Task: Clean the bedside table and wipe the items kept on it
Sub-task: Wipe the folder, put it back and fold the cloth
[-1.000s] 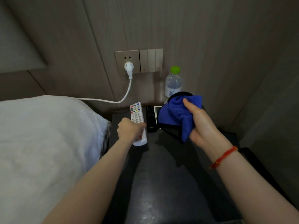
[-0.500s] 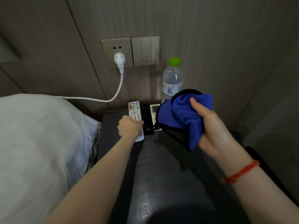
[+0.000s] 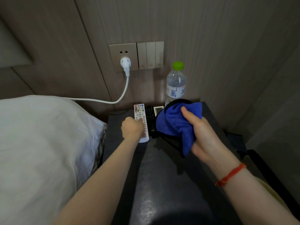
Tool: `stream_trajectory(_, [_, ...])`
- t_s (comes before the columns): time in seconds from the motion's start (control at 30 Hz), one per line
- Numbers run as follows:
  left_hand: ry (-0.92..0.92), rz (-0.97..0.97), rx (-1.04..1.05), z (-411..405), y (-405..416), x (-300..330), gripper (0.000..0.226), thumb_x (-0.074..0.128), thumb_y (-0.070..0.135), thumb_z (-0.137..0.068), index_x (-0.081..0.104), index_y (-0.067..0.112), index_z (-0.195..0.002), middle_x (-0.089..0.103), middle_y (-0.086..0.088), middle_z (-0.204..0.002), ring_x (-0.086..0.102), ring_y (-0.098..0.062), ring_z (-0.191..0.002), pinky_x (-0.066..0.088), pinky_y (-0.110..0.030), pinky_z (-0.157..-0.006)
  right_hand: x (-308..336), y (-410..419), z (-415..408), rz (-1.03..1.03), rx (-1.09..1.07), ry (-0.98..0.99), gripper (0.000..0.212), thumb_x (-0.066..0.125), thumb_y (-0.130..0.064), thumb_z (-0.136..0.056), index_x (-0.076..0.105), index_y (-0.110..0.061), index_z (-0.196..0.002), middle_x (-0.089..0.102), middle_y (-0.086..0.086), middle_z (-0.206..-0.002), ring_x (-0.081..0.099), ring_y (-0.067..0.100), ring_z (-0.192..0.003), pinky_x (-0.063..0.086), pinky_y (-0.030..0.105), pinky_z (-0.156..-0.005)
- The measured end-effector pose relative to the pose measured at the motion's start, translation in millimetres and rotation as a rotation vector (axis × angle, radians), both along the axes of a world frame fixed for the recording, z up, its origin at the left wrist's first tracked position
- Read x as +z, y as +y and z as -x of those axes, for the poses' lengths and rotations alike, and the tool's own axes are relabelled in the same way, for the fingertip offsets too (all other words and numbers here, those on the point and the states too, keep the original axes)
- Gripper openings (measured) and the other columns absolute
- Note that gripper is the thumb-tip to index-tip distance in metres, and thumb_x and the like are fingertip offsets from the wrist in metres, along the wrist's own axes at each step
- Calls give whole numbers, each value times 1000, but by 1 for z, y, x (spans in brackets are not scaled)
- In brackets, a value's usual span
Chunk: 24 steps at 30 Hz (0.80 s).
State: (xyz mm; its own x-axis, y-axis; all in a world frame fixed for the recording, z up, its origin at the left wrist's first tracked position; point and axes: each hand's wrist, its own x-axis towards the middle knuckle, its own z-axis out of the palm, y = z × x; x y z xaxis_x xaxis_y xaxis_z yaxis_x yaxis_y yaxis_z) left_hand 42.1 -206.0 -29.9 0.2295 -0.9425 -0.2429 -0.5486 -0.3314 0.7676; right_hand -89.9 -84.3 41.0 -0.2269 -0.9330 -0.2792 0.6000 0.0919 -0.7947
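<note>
At far left lies the bed (image 3: 40, 143) with its white cover, and a white cord (image 3: 103, 101) runs from the wall socket (image 3: 124, 56) across to it. Next comes the dark surface (image 3: 162, 184), and on its back left part the white remote (image 3: 141, 120), its long axis running from the wall toward the person. The left hand (image 3: 132, 129) sits over the remote's near half, fingers curled round it in a grip. Just beside it on the right lies a black remote (image 3: 150, 117), parallel, and then a small white device (image 3: 158, 109), partly hidden. Further right the right hand (image 3: 206, 137) clutches a blue cloth (image 3: 177, 124), bunched and held above the surface, with a black rim behind it that I cannot identify. A bottle (image 3: 176, 82) stands upright at the wall behind the cloth. The white remote lies to the left of the cloth, so wiping it likely means bringing the two hands together.
</note>
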Motion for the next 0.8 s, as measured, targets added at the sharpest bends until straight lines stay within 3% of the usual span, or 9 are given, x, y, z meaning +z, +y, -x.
stream_trajectory(0.1, [154, 103, 91, -13, 20, 23, 19, 51, 17, -88, 61, 10, -73, 67, -20, -100, 63, -36, -95, 51, -39, -79, 6, 4, -12, -6, 6, 8, 26, 59, -22, -87, 62, -8, -108, 72, 8, -97, 71, 16, -86, 56, 23, -67])
stream_trajectory(0.23, [263, 194, 129, -40, 62, 51, 25, 48, 10, -85, 64, -5, -96, 62, -33, -105, 56, -46, -104, 50, -50, -84, 18, 12, -41, 0, 27, 45, 24, 59, -19, -87, 62, -7, -107, 72, 7, -93, 71, 12, -79, 54, 18, -59])
stream_trajectory(0.33, [296, 227, 125, -67, 93, 70, 24, 52, 12, -87, 68, 1, -101, 67, -27, -103, 61, -43, -101, 50, -51, -89, 27, 21, -71, 23, 69, 77, 16, 60, -18, -87, 64, -7, -98, 73, 6, -86, 70, 15, -79, 54, 23, -66])
stream_trajectory(0.43, [370, 216, 120, -96, 124, 93, 23, 52, 13, -88, 68, 3, -100, 66, -29, -103, 61, -45, -103, 48, -52, -88, 38, 33, -107, 84, 112, 85, 11, 58, -14, -88, 66, -10, -81, 73, 1, -68, 69, 11, -67, 55, 20, -62])
stream_trajectory(0.53, [348, 244, 148, -130, 152, 113, 21, 49, 11, -87, 70, 8, -88, 67, -24, -97, 63, -27, -103, 50, -42, -88, 45, 47, -145, 113, 181, 106, 10, 59, -17, -88, 65, -8, -88, 73, 2, -72, 70, 11, -69, 55, 19, -60])
stream_trajectory(0.6, [336, 262, 186, -154, 169, 124, 25, 48, 10, -86, 69, 7, -99, 69, -18, -102, 64, -30, -99, 52, -37, -87, 51, 56, -170, 128, 233, 121, 11, 58, -18, -88, 64, -9, -88, 73, 0, -71, 70, 10, -69, 54, 19, -59])
stream_trajectory(0.67, [333, 277, 214, -183, 186, 134, 28, 47, 8, -86, 67, 5, -105, 68, -14, -99, 65, -28, -82, 54, -21, -64, 58, 65, -197, 133, 288, 128, 11, 58, -19, -88, 64, -10, -88, 74, 1, -72, 70, 11, -70, 55, 21, -60])
stream_trajectory(0.73, [323, 294, 235, -208, 201, 143, 27, 45, 5, -85, 66, 6, -102, 64, -10, -90, 58, -18, -63, 42, -10, -38, 64, 74, -222, 137, 347, 135, 14, 58, -20, -89, 63, -9, -95, 73, 5, -81, 70, 15, -76, 57, 25, -66])
stream_trajectory(0.8, [299, 306, 269, -234, 212, 147, 24, 45, 4, -84, 66, 10, -92, 63, -8, -84, 54, -14, -57, 36, -8, -33, 70, 82, -248, 128, 402, 166, 18, 57, -21, -90, 61, -8, -100, 70, 11, -93, 68, 21, -86, 56, 32, -77])
